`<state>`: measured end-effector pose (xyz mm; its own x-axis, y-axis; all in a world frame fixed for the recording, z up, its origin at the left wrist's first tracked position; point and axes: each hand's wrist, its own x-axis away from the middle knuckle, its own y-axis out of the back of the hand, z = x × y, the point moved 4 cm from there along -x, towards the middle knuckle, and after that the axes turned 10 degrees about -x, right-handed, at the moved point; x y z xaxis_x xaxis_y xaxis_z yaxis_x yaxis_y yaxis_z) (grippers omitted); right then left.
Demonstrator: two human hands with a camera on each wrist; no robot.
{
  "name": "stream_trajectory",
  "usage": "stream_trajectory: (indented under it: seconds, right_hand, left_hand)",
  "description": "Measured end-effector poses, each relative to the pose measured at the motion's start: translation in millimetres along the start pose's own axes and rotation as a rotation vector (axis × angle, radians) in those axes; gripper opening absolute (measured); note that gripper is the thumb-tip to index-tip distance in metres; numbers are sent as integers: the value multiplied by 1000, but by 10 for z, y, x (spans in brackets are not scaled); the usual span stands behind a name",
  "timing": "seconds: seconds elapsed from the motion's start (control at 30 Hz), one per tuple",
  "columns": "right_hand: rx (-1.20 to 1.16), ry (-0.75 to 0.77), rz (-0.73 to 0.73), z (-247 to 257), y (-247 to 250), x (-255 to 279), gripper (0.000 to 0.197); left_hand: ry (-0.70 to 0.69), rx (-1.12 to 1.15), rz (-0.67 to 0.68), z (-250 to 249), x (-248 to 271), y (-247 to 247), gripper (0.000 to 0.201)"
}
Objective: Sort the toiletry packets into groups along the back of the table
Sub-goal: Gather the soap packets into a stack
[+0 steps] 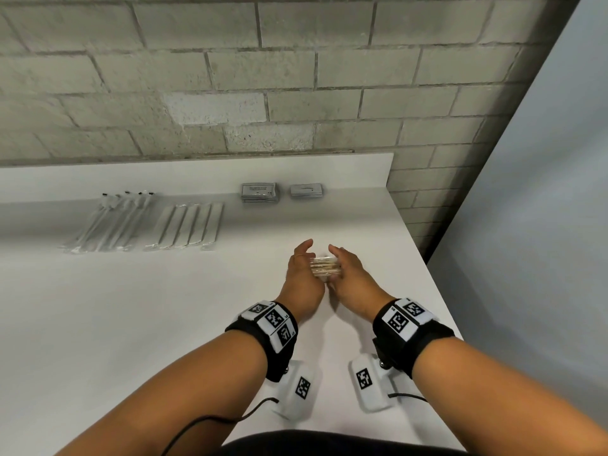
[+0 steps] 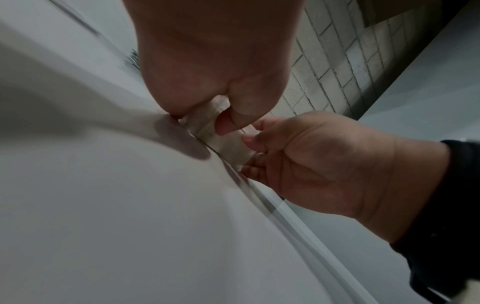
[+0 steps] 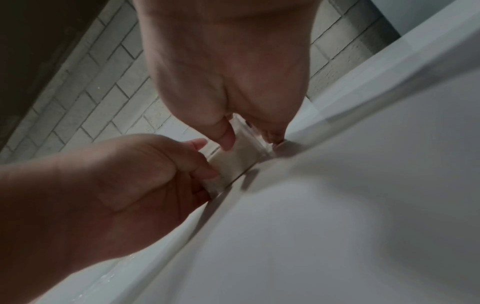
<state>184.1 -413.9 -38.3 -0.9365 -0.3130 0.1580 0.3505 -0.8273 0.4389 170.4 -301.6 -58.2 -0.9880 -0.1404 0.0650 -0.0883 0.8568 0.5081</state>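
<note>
A small stack of clear packets with tan contents [image 1: 324,267] stands on the white table [image 1: 138,307] right of centre. My left hand [image 1: 301,271] grips its left side and my right hand [image 1: 350,274] grips its right side. In the left wrist view the left thumb and fingers [image 2: 228,123] curl onto the stack [image 2: 226,144], and the right hand [image 2: 311,164] meets it from the other side. The right wrist view shows the same stack [image 3: 240,158] pinched between the right hand [image 3: 228,82] and the left hand [image 3: 130,174].
Along the back lie wrapped toothbrushes [image 1: 108,222], a row of long white packets [image 1: 187,227], a stack of grey sachets [image 1: 260,192] and a smaller pale stack [image 1: 306,190]. The table's right edge [image 1: 424,258] runs close beside my right hand. A brick wall [image 1: 263,93] stands behind.
</note>
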Motion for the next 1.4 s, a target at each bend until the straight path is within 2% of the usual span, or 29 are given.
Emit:
stream_trajectory:
  seconds: [0.1, 0.17, 0.3, 0.37, 0.4, 0.47, 0.53, 0.6, 0.67, 0.73, 0.8, 0.83, 0.9, 0.97, 1.17, 1.3, 1.4]
  right_hand:
    - [93, 21, -1, -4, -13, -2, 61]
    - [180, -20, 33, -19, -55, -66, 66]
    - [162, -42, 36, -9, -108, -55, 75]
    - [95, -44, -20, 2, -89, -36, 69]
    - [141, -30, -59, 10, -57, -27, 64]
    - [430, 51, -86, 98, -12, -19, 52]
    - [579, 102, -57, 225, 18, -32, 37]
    - [430, -20, -10, 292, 82, -68, 27]
    - [107, -206, 4, 276, 137, -111, 23]
    - [-107, -368, -16, 209, 169, -107, 9]
    - [-204, -476, -63, 110, 167, -75, 9]
    - [-203, -490, -89, 74, 167, -71, 9]
    - [-127, -466, -122, 49, 174, -85, 11]
    - [-30, -457, -103, 82, 176, -83, 13]
    - [-16, -471, -43, 118, 321, -23, 26]
    - [-142, -548, -73, 18, 293, 38, 24]
    - [-212, -549, -116, -20, 257, 28, 23]
  left_hand:
    - [-20, 9, 4, 61, -20, 15, 75]
    - [2, 13, 28, 124, -88, -15, 74]
    - [12, 69, 27, 36, -34, -29, 57]
    - [2, 52, 20, 23, -21, -27, 58]
    - [-1, 51, 28, 7, -6, -14, 60]
    - [23, 36, 79, -25, -14, 33, 61]
    - [28, -90, 216, -100, -74, 96, 68]
    - [25, -251, 350, -208, -124, 216, 75]
    - [97, -242, 348, -262, -183, 374, 72]
    - [186, -166, 220, -276, -252, 539, 52]
    - [308, -116, 163, -219, -250, 631, 21]
    - [365, -67, 191, -182, -196, 619, 10]
    - [482, 69, 257, -86, -37, 531, 19]
    - [536, 147, 275, -18, 120, 429, 20]
    - [532, 328, 248, -61, 256, 229, 7]
    - [533, 260, 192, -119, 266, 131, 16]
    - [533, 197, 156, -154, 224, 84, 19]
